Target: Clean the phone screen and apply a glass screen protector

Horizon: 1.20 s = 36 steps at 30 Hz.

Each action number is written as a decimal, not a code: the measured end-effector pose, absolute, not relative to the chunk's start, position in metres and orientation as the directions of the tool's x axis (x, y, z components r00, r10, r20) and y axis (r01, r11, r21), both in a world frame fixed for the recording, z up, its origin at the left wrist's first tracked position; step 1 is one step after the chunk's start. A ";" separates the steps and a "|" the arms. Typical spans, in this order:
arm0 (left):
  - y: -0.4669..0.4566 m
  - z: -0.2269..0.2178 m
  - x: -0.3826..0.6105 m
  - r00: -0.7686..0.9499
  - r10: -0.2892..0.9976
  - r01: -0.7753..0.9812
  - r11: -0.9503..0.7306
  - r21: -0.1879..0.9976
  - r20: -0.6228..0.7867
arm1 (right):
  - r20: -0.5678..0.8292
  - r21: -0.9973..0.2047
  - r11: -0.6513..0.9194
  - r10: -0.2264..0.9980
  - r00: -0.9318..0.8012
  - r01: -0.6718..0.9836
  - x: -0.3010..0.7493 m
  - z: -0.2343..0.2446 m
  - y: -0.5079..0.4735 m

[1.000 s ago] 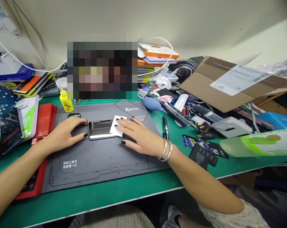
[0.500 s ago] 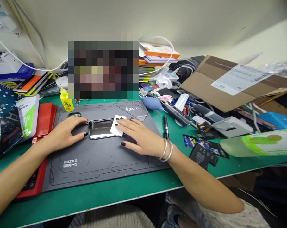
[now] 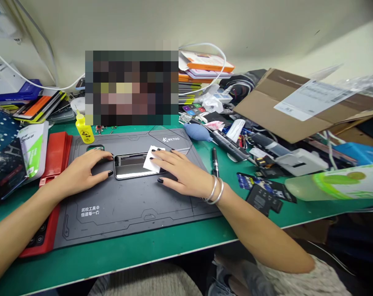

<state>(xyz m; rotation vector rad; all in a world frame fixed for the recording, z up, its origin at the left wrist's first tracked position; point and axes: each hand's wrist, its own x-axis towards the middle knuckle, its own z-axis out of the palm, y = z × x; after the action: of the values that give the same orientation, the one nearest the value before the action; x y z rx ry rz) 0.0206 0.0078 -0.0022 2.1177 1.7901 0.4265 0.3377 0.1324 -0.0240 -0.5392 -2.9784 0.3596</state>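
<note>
A smartphone [image 3: 129, 166] lies flat, glass up, on a dark grey WKTOO repair mat [image 3: 127, 209]. My left hand [image 3: 84, 170] rests on the mat, its fingertips at the phone's left end. My right hand [image 3: 180, 172] lies with spread fingers over a white wipe [image 3: 152, 158], pressing it against the phone's right end. The wipe hides that end of the phone, and my fingers cover part of the wipe.
A yellow bottle [image 3: 84, 129] stands behind the mat, and a red tray [image 3: 56, 156] lies along its left side. A black pen [image 3: 215, 161] and blue air blower [image 3: 197, 132] lie to the right, among cluttered tools. A cardboard box [image 3: 285, 109] sits further right.
My hands and the wipe stay nearly in place on the phone. The whole scene sits slightly higher in the view.
</note>
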 end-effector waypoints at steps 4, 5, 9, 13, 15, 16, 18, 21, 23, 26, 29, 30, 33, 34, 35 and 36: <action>0.008 -0.001 0.021 0.158 0.987 0.886 -0.146 0.441 0.009 | 0.069 -0.254 0.911 0.351 -0.934 0.324 0.338 -0.025 0.133; 0.008 0.000 0.022 0.157 0.988 0.886 -0.143 0.442 0.006 | 0.074 -0.256 0.912 0.349 -0.934 0.321 0.338 -0.025 0.133; 0.007 0.001 0.022 0.147 0.989 0.885 -0.130 0.447 -0.004 | 0.074 -0.270 0.916 0.326 -0.943 0.296 0.339 -0.023 0.131; 0.008 0.001 0.023 0.148 0.989 0.885 -0.132 0.447 -0.002 | 0.063 -0.288 0.919 0.300 -0.952 0.270 0.340 -0.022 0.131; 0.009 0.001 0.023 0.151 0.989 0.885 -0.136 0.445 0.001 | 0.061 -0.283 0.917 0.309 -0.949 0.280 0.340 -0.023 0.132; 0.009 0.000 0.023 0.151 0.989 0.885 -0.136 0.445 0.003 | 0.059 -0.280 0.916 0.316 -0.947 0.288 0.340 -0.024 0.132; 0.009 0.001 0.022 0.150 0.989 0.886 -0.135 0.444 0.001 | 0.053 -0.275 0.913 0.326 -0.944 0.300 0.339 -0.025 0.134; 0.008 0.001 0.023 0.153 0.988 0.886 -0.137 0.443 -0.002 | 0.049 -0.268 0.911 0.338 -0.940 0.314 0.339 -0.027 0.135; 0.008 0.002 0.023 0.154 0.988 0.885 -0.136 0.446 -0.003 | 0.056 -0.264 0.909 0.349 -0.936 0.323 0.339 -0.028 0.136; 0.007 0.002 0.023 0.150 0.989 0.884 -0.133 0.449 -0.002 | 0.076 -0.267 0.909 0.351 -0.933 0.320 0.340 -0.028 0.136; 0.008 0.003 0.024 0.154 0.988 0.884 -0.135 0.448 -0.006 | 0.088 -0.274 0.916 0.328 -0.941 0.294 0.340 -0.028 0.135; 0.008 0.003 0.024 0.155 0.988 0.884 -0.135 0.448 -0.007 | 0.087 -0.277 0.918 0.319 -0.944 0.285 0.341 -0.028 0.135; 0.008 0.004 0.025 0.148 0.989 0.885 -0.129 0.447 -0.007 | 0.076 -0.284 0.918 0.309 -0.948 0.276 0.341 -0.027 0.135; 0.008 0.004 0.025 0.146 0.989 0.886 -0.129 0.446 -0.005 | 0.074 -0.283 0.917 0.313 -0.947 0.281 0.341 -0.028 0.136; 0.009 0.004 0.025 0.147 0.989 0.887 -0.131 0.444 -0.002 | 0.072 -0.281 0.916 0.318 -0.945 0.287 0.341 -0.028 0.136; 0.009 0.004 0.024 0.149 0.989 0.887 -0.134 0.441 0.000 | 0.070 -0.277 0.914 0.325 -0.943 0.294 0.340 -0.028 0.136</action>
<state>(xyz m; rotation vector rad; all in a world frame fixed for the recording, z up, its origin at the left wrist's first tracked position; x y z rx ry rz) 0.0243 0.0088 0.0038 2.0958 1.8033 0.4197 0.3404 0.1363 -0.0284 -0.4806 -2.9616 0.4026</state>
